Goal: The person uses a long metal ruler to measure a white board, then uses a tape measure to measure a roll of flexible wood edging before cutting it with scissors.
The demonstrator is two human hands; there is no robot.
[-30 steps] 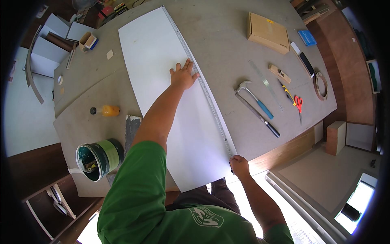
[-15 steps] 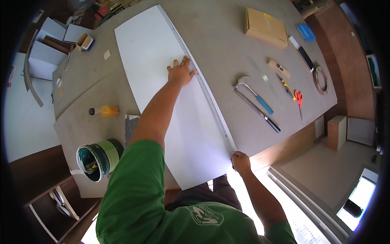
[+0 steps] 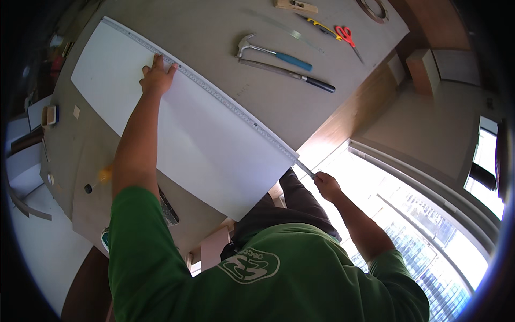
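Observation:
A long white board (image 3: 214, 145) lies at a slant across the grey table, its near end overhanging toward my body. Along its right-hand long edge runs a straight silver tape measure (image 3: 220, 98) with fine graduations. My left hand (image 3: 157, 78) rests on the far part of the board, fingers spread, with fingertips at the tape. Beyond the near corner, my right hand (image 3: 328, 187) is closed around the end of the tape, which sticks out past the board; what else the fist holds is hidden.
Right of the board lie a claw hammer (image 3: 284, 58), a black-handled file-like tool (image 3: 289, 75), a yellow cutter (image 3: 324, 28), red scissors (image 3: 346, 36) and a wooden plane (image 3: 296, 5). An orange bottle (image 3: 105, 174) is partly behind my left arm. The table edge (image 3: 370, 75) slants at right.
My view has turned, so the board lies more slanted. My right hand has moved off the board's near end, and a length of tape now shows between them. My left hand stays spread on the board.

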